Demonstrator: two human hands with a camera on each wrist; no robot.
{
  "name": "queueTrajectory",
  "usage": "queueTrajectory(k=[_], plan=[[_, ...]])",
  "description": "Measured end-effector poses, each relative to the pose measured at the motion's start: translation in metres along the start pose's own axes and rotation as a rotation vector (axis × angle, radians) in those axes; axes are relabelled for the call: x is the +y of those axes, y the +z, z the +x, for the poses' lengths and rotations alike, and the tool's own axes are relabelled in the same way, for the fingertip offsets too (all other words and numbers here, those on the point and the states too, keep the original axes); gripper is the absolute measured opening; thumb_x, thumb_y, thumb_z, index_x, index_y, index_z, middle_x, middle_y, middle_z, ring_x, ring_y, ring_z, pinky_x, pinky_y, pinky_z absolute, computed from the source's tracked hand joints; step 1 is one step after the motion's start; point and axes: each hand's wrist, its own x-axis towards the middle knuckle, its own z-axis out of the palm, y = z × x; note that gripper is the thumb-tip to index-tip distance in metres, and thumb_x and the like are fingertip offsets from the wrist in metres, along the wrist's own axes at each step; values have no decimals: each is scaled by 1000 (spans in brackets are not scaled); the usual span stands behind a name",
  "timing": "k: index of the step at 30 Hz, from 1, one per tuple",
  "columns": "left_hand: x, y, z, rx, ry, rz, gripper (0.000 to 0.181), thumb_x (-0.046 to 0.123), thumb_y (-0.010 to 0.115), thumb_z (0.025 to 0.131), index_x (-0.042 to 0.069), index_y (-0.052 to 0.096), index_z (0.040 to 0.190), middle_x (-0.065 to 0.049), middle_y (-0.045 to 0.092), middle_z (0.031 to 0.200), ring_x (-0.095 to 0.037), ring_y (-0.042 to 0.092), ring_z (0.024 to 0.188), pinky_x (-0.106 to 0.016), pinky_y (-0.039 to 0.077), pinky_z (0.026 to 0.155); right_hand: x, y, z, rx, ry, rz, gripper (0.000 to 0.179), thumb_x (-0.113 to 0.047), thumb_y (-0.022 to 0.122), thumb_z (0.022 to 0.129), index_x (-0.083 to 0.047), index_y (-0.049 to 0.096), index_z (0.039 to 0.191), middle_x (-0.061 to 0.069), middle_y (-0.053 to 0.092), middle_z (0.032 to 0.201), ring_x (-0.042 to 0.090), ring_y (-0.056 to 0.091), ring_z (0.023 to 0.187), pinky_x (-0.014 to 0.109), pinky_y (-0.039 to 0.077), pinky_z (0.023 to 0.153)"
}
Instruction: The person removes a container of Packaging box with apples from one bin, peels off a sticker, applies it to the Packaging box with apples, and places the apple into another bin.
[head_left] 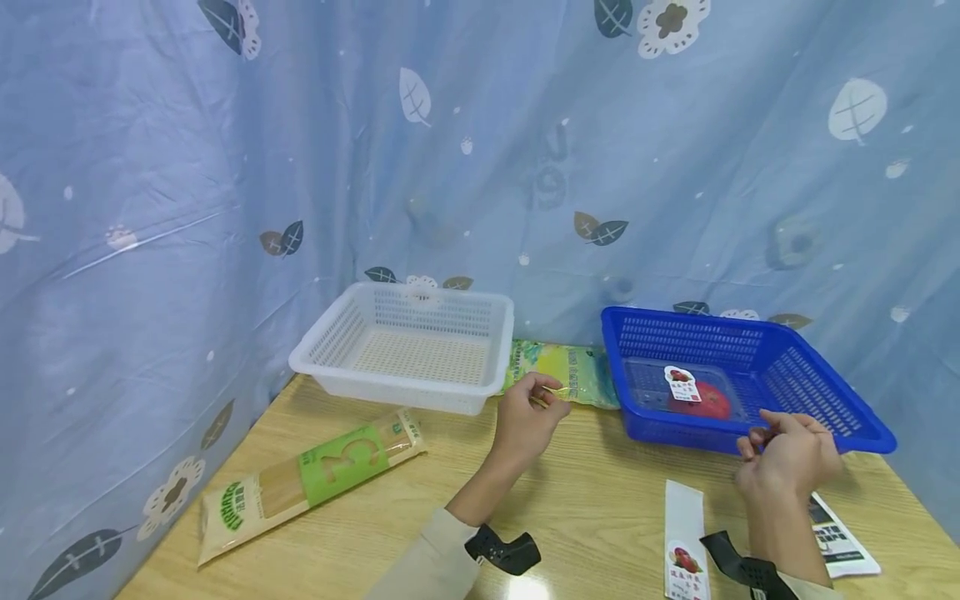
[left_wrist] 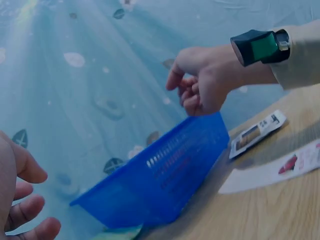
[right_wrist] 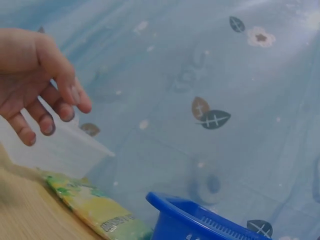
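My left hand (head_left: 528, 417) hovers over the table just right of the white basket (head_left: 405, 392), fingers loosely bent and holding nothing. Behind it lies a green and yellow packet (head_left: 566, 367). My right hand (head_left: 787, 458) hangs by the near rim of the blue basket (head_left: 645, 429), its fingers loosely curled with nothing between them. In the left wrist view the right hand (left_wrist: 205, 82) overlaps the top of that basket. Inside the blue basket sits a clear plastic package (head_left: 645, 383) with a red item (head_left: 708, 404) and a fruit label. The right wrist view catches the left hand (right_wrist: 40, 80) with parted fingers.
A long noodle packet (head_left: 315, 483) lies at the table's left. Nearer me on the right are a white paper strip (head_left: 684, 525) with a fruit picture and a black-and-white packet (head_left: 840, 542), partly behind my right forearm. A blue curtain (head_left: 480, 167) stands behind the baskets.
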Motion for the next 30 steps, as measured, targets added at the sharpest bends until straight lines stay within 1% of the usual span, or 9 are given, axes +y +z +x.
queueTrajectory(k=[4, 7, 9, 11, 17, 20, 24, 26, 30], plan=[[-4, -14, -5, -15, 16, -3, 19, 10, 69, 88, 10, 68, 107, -2, 61, 89, -12, 52, 61, -23, 47, 56, -3, 2, -4, -10, -31, 30, 21, 10, 55, 93, -9, 46, 91, 6, 48, 68, 20, 35, 46, 31, 18, 35], [-8, -23, -7, -21, 43, 13, 20, 12, 68, 89, 8, 67, 109, -3, 62, 91, -13, 54, 66, -23, 49, 59, -3, 3, -7, -39, -48, 36, 21, 11, 55, 93, -8, 46, 92, 6, 49, 68, 20, 36, 46, 30, 20, 34], [-9, -29, -10, -21, 58, 29, 19, 13, 68, 90, 8, 67, 109, -3, 63, 92, -15, 55, 70, -23, 49, 62, -3, 4, -8, -67, -57, 19, 20, 10, 54, 94, -8, 46, 92, 7, 50, 70, 20, 37, 46, 30, 22, 34], [-11, -35, -11, -21, 70, 44, 19, 13, 66, 91, 7, 67, 110, -4, 62, 93, -16, 56, 74, -23, 50, 65, 0, 6, -10, -113, -74, -9, 18, 9, 52, 96, -7, 46, 92, 7, 51, 70, 20, 39, 47, 29, 25, 34], [-13, -47, -15, -15, 98, 64, 19, 12, 64, 91, 7, 67, 109, -4, 62, 95, -18, 59, 85, -27, 53, 77, 10, 10, -19, -208, -138, -99, 18, 11, 53, 95, -3, 54, 84, 7, 55, 65, 17, 45, 50, 25, 31, 36], [-16, -53, -19, 2, 94, 98, 18, 11, 65, 91, 10, 68, 109, -3, 63, 94, -18, 59, 87, -27, 53, 77, 18, 12, -25, -230, -177, -162, 19, 12, 53, 94, -3, 55, 83, 5, 55, 68, 15, 46, 52, 23, 33, 37], [-23, -63, -21, 1, 96, 156, 18, 10, 66, 92, 12, 68, 109, -3, 62, 94, -18, 58, 88, -25, 52, 71, 27, 15, -32, -252, -207, -221, 19, 15, 54, 91, -3, 55, 85, 3, 53, 73, 14, 46, 54, 21, 34, 37], [-25, -66, -20, -7, 111, 166, 18, 10, 65, 92, 11, 67, 110, -3, 62, 95, -18, 58, 89, -26, 52, 71, 29, 17, -34, -259, -211, -236, 20, 16, 54, 90, -3, 55, 84, 3, 53, 73, 14, 47, 54, 21, 35, 38], [-26, -64, -19, -12, 158, 195, 18, 9, 66, 93, 10, 67, 110, -2, 62, 95, -17, 58, 87, -27, 53, 71, 29, 22, -39, -299, -232, -309, 19, 16, 56, 90, -3, 56, 86, 2, 55, 74, 14, 48, 56, 21, 37, 40]])
